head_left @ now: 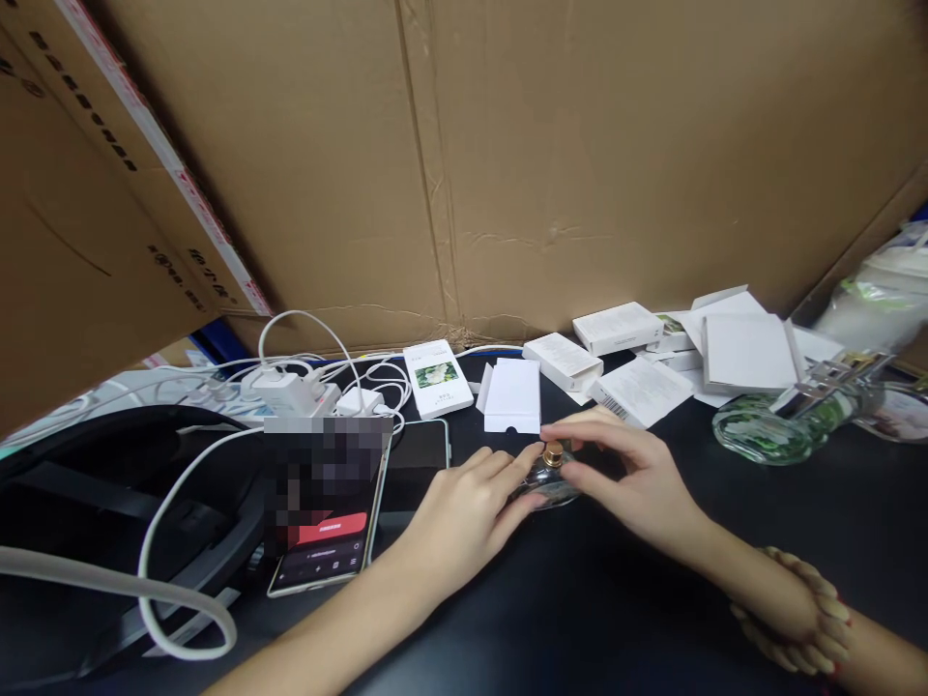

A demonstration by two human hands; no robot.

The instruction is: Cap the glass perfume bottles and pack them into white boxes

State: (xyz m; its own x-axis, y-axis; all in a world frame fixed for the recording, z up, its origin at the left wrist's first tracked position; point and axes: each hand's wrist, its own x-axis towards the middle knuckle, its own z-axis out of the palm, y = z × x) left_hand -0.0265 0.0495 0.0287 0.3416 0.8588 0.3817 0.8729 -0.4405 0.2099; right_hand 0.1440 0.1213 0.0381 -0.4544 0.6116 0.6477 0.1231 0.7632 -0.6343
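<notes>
A small glass perfume bottle with a gold neck is between my hands, just above or on the black table. My left hand holds the bottle from the left, thumb on its near side and fingers over the far side. My right hand curves around the gold neck from the right, with the thumb at the near side and the index finger behind. The fingers cover much of the bottle. Just beyond it lies a white box with its flap out.
Several white boxes lie along the cardboard wall. Clear glass bottles lie at right. A lit phone, a darker phone, tangled white cables and a black object are at left.
</notes>
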